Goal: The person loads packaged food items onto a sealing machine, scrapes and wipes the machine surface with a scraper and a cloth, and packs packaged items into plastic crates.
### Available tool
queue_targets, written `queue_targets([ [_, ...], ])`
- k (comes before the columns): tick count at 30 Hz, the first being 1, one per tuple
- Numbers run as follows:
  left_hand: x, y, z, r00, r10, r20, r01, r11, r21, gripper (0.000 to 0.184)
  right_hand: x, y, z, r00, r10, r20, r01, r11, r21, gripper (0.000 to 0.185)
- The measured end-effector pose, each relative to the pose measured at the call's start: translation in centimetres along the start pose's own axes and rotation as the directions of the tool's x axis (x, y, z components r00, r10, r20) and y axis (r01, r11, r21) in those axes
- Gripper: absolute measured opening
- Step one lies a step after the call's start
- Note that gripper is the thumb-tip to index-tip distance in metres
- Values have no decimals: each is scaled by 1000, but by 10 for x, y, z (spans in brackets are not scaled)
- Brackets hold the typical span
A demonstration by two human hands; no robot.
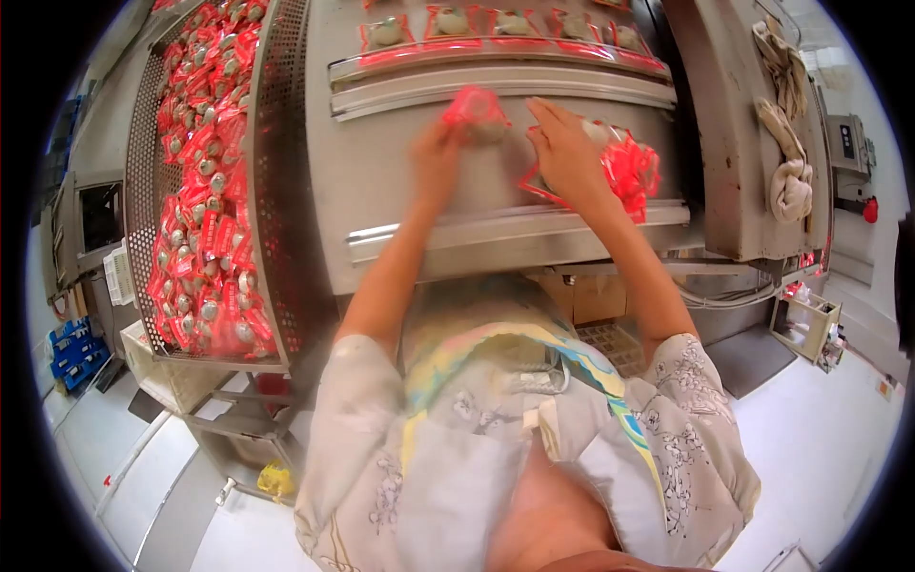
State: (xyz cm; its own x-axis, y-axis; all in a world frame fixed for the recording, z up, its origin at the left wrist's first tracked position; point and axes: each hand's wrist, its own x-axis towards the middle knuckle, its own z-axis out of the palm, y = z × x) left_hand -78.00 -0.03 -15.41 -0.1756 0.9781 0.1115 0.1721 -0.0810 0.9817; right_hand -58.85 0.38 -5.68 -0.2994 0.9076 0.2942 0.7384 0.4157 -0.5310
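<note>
My left hand (437,157), blurred by motion, is closed on the edge of a red-and-clear plastic packet (479,112) with a round, pale greenish, egg-like thing in it. The packet is lifted over the metal work surface (381,176). My right hand (569,157) is open, its fingers stretched forward and the thumb apart, at the left side of a small heap of similar red packets (631,172). Part of that heap is hidden behind the hand. Beyond both hands, a row of filled packets (515,27) lies along a metal bar (505,88).
To the left stands a perforated metal bin (276,181) with many red packets (205,191) inside. A nearer metal bar (515,227) crosses the surface in front of me. At the right rises a metal machine housing (729,143) with cloth gloves (789,181) hanging on it.
</note>
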Motion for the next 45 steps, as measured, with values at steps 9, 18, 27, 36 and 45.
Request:
queue_targets([
  [9, 10, -9, -65, 973, -228, -47, 209, 945, -253, 19, 35, -44, 111, 824, 471, 315, -537, 472, 699, 19],
  [18, 11, 1, -105, 982, -109, -152, 141, 966, 216, 20, 44, -83, 165, 864, 486, 132, -438, 593, 676, 16],
  [27, 1, -11, -134, 865, -486, -126, 485, 874, -46, 24, 58, -68, 165, 796, 530, 293, -582, 802, 131, 31],
  [36, 43, -34, -127, 730, -682, 46, 677, 714, -179, 28, 69, -42, 180, 767, 621, 161, -634, 695, 339, 32],
  [45, 52, -24, -139, 894, -447, -39, 446, 875, 189, 33, 79, -60, 144, 863, 502, -53, -471, 839, 273, 22],
])
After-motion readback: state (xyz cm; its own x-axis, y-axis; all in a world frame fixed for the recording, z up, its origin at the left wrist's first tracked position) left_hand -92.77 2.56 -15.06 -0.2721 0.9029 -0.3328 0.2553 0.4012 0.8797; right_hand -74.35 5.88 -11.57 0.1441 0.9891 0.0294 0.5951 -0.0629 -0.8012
